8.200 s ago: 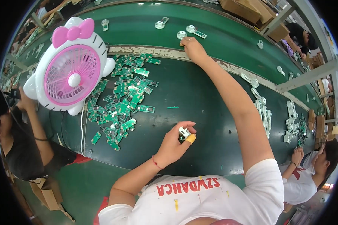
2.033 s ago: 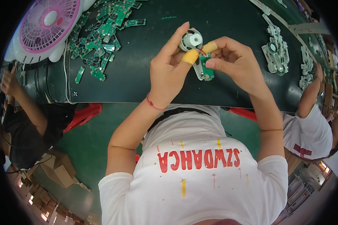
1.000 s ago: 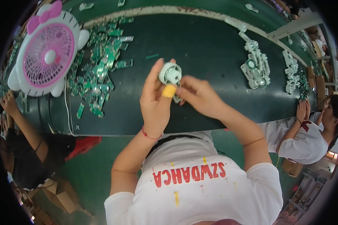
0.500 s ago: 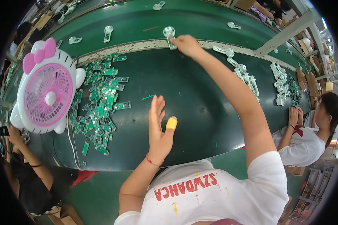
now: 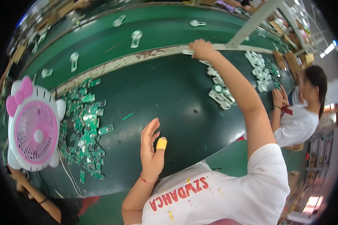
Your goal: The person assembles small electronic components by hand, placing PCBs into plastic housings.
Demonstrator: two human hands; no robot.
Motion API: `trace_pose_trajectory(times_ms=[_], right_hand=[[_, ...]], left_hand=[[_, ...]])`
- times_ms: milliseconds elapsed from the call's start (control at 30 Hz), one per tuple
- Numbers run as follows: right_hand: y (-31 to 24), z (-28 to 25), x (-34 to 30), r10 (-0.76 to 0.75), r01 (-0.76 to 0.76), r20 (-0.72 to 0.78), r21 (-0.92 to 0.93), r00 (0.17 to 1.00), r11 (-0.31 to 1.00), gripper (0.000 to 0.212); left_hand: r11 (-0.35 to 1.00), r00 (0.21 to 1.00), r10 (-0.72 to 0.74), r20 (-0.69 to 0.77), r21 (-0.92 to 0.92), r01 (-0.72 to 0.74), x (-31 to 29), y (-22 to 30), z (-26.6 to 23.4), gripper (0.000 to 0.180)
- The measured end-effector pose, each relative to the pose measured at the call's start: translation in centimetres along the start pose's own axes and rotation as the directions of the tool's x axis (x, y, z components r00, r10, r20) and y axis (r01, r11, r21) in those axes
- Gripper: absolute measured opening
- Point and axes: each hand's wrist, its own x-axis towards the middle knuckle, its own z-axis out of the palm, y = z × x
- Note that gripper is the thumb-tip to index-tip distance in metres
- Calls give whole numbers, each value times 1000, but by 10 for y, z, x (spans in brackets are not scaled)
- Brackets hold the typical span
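My left hand (image 5: 152, 153) hovers over the near part of the dark green table (image 5: 169, 93), fingers stretched and holding nothing; yellow tape wraps its thumb. My right hand (image 5: 202, 49) reaches to the table's far edge, its fingers curled on a white plastic housing (image 5: 187, 52) with a long end; the fingers partly hide it. Beside my right forearm lies a pile of similar white housings (image 5: 222, 96). Green circuit boards (image 5: 87, 129) lie heaped at the left. A thin green strip (image 5: 128, 116) rests between the heap and my left hand.
A white and pink fan (image 5: 36, 125) with a cable stands at the left. Beyond a worn ledge (image 5: 120, 63), a green belt (image 5: 101, 41) carries several spaced-out housings. To the right, a co-worker (image 5: 298, 108) sits near more housings (image 5: 258, 71) and small boards (image 5: 275, 73). A post (image 5: 253, 24) rises at the far right.
My right hand has let go of a housing, now on the belt, and moved right to another at the table's far edge. The view has turned right. My left hand stays open.
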Motion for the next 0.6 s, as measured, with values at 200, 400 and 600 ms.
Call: trace_pose_trajectory(times_ms=[200, 400, 600], right_hand=[[-21, 7, -32, -150, 291, -381, 345, 912, 892, 34], [-174, -41, -143, -557, 736, -502, 574, 662, 358, 28], [-207, -15, -191, -370, 602, -502, 761, 782, 240, 33]], left_hand=[[924, 989, 149, 15, 355, -144, 2, -1, 7, 40], [989, 929, 133, -345, 112, -100, -8, 6, -5, 47], [957, 985, 102, -137, 285, -60, -21, 0, -19, 39]])
